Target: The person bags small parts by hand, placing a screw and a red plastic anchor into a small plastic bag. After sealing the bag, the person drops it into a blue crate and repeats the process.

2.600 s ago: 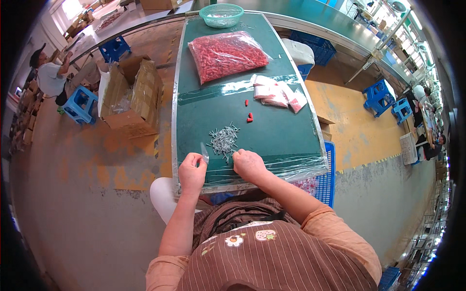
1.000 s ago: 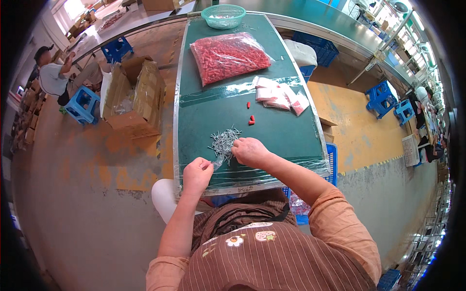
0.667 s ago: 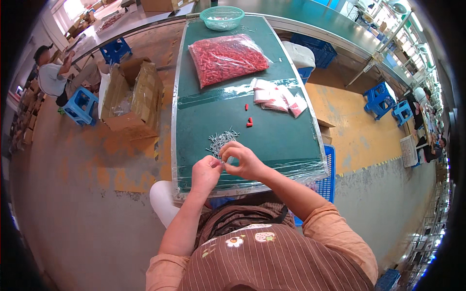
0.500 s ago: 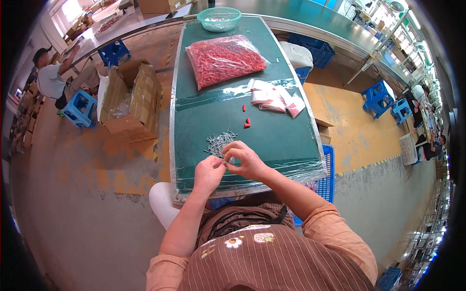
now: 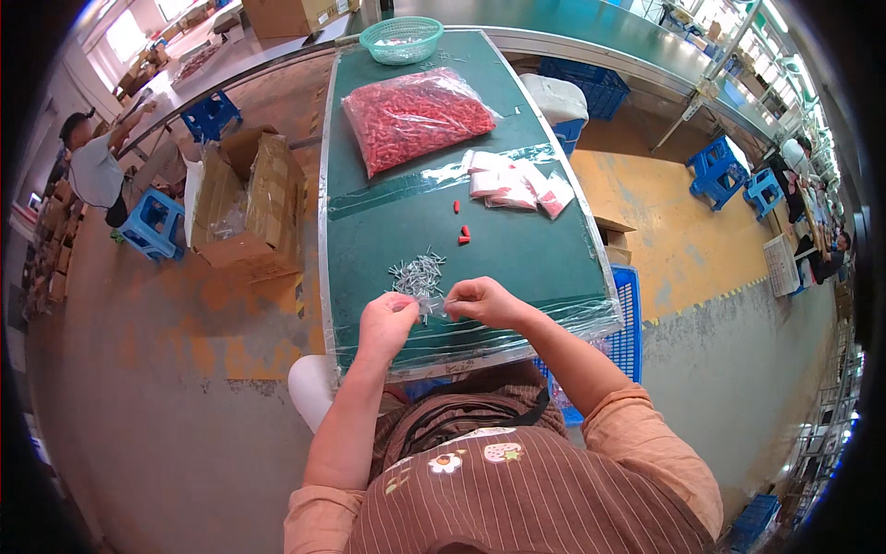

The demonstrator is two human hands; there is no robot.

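At the near end of the green-topped worktable [image 5: 369, 208], a small clear plastic bag [image 5: 432, 307] spans the gap between both hands, just below a loose pile of screw-like metal fasteners [image 5: 417, 274]. The left hand [image 5: 386, 323] pinches the film narrowly between thumb and fingers. The right hand [image 5: 484, 303] is bunched at the bag's other side, its fingertips close together; whether they grip film, a fastener or nothing, I cannot tell. The bag's contents are too small to make out.

Farther up lie three loose red plugs [image 5: 464, 231], a cluster of flat packets [image 5: 517, 185] and a large transparent sack of red plugs [image 5: 417, 122], all apart from the hands.

The step in hand looks to be working the little bag's mouth beside the fasteners. From here, the next move seems to call for a steady left pinch and light right fingertips, since such thin film probably slips and folds easily.
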